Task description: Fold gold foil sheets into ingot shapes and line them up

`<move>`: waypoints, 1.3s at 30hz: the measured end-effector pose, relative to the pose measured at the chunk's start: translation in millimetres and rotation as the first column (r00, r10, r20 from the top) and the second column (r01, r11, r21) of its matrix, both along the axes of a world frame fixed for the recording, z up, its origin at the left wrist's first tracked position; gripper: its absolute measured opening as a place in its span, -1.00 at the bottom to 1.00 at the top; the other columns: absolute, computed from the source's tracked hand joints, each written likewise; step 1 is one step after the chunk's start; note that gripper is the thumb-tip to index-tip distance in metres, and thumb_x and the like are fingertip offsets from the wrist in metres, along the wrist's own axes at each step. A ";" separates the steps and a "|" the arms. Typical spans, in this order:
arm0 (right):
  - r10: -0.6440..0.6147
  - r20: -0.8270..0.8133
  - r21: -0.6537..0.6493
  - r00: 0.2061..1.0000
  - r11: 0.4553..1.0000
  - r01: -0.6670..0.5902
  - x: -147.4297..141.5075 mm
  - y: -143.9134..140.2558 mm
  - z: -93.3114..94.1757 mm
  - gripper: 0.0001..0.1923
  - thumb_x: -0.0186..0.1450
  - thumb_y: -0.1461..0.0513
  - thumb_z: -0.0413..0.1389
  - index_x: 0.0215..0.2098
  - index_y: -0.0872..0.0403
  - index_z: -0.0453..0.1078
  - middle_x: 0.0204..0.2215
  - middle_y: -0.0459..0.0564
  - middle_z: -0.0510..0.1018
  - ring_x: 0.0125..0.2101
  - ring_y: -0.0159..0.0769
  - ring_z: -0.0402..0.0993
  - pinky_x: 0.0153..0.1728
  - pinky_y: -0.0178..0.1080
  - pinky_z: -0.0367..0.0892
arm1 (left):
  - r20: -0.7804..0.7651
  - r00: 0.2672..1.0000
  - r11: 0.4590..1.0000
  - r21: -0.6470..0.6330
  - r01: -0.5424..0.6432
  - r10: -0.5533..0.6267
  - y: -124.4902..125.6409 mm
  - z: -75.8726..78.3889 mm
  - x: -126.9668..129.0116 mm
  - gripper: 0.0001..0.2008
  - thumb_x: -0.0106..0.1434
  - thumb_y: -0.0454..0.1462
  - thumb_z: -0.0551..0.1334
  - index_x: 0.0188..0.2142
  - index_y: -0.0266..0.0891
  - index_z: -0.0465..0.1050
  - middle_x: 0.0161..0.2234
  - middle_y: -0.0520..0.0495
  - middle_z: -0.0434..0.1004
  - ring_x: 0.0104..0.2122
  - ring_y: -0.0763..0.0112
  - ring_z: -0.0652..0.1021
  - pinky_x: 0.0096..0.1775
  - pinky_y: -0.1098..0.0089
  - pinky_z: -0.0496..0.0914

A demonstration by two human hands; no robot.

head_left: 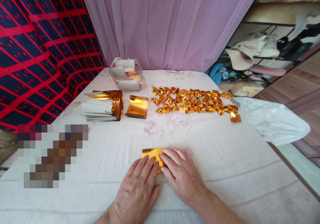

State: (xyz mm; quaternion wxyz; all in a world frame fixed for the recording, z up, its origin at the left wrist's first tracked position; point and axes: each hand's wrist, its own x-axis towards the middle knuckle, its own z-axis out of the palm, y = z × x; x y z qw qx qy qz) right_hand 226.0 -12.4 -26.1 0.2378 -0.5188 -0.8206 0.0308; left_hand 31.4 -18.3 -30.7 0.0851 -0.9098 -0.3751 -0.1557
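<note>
A small rectangle of shiny gold foil paper [151, 151] lies flat on the table near its front edge. My left hand [138, 180] rests on the left and lower part of it, fingers stretched out and pressing down. From the other side, my right hand [181, 174] lies with extended fingers over the paper's right end. The hands hide part of the sheet, so I cannot tell whether it is folded underneath. Farther back is a short stack of gold foil sheets [138, 107], beside a larger fanned pile of gold-and-white foil paper [100, 108].
Several folded gold foil pieces [195, 100] form rows at the back right. A clear plastic bag [126, 73] of more sheets stands at the back left. A white floral cloth [112, 160] covers the table. A pixelated patch hides the left side. Shelves with hats [241, 55] stand right.
</note>
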 end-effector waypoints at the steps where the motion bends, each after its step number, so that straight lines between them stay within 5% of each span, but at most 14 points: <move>1: 0.002 -0.020 -0.014 1.000 1.000 -0.002 0.6 1.2 -0.2 -0.72 0.39 0.24 -0.01 -0.01 0.06 0.45 -0.02 0.04 0.54 -0.06 -0.16 0.41 -0.02 -0.07 0.31 | -0.002 1.000 1.000 -0.007 0.000 0.000 -0.1 -0.1 0.1 -0.59 0.33 -0.14 0.11 0.08 -0.30 0.39 0.07 -0.18 0.51 0.06 0.10 0.48 0.03 0.11 0.40; 8: -0.087 -0.085 -0.078 0.993 0.994 0.081 2.4 22.3 4.0 -0.73 0.38 0.26 -0.04 -0.03 0.05 0.42 -0.17 0.05 0.55 -0.17 -0.24 0.47 -0.13 -0.19 0.37 | -0.006 1.000 0.999 -0.047 -0.008 0.008 -2.2 -1.3 0.5 -0.57 0.32 -0.17 0.13 0.12 -0.32 0.37 0.11 -0.21 0.46 0.10 0.08 0.44 0.07 0.09 0.36; 15: -0.236 0.141 -0.390 0.961 0.879 0.273 -11.2 46.7 28.4 -0.86 0.23 0.22 0.17 -0.22 -0.01 0.43 -0.24 -0.08 0.51 -0.25 -0.31 0.49 -0.27 -0.30 0.30 | 0.038 0.999 1.000 -0.009 -0.028 0.028 -1.9 -2.3 1.5 -0.61 0.36 -0.15 0.09 0.07 -0.31 0.42 0.09 -0.18 0.48 0.09 0.09 0.44 0.07 0.10 0.36; 24: -0.177 0.143 -0.423 0.974 0.879 0.221 -11.5 51.3 35.0 -0.99 0.24 0.26 0.16 -0.34 0.02 0.41 -0.29 -0.08 0.50 -0.30 -0.33 0.47 -0.31 -0.31 0.24 | 0.006 1.000 0.999 -0.036 -0.025 0.025 -2.8 -4.8 1.1 -0.60 0.34 -0.17 0.10 0.10 -0.30 0.39 0.11 -0.20 0.46 0.11 0.08 0.42 0.08 0.06 0.35; 39: -0.200 0.009 -0.539 0.980 0.824 0.173 -8.5 55.1 40.9 -0.87 0.21 0.27 0.12 -0.43 -0.01 0.51 -0.46 -0.15 0.60 -0.42 -0.37 0.47 -0.40 -0.35 0.18 | 0.025 0.999 1.000 -0.015 -0.020 0.021 -1.6 -4.6 0.6 -0.60 0.35 -0.15 0.11 0.09 -0.30 0.39 0.10 -0.19 0.47 0.09 0.09 0.44 0.08 0.10 0.36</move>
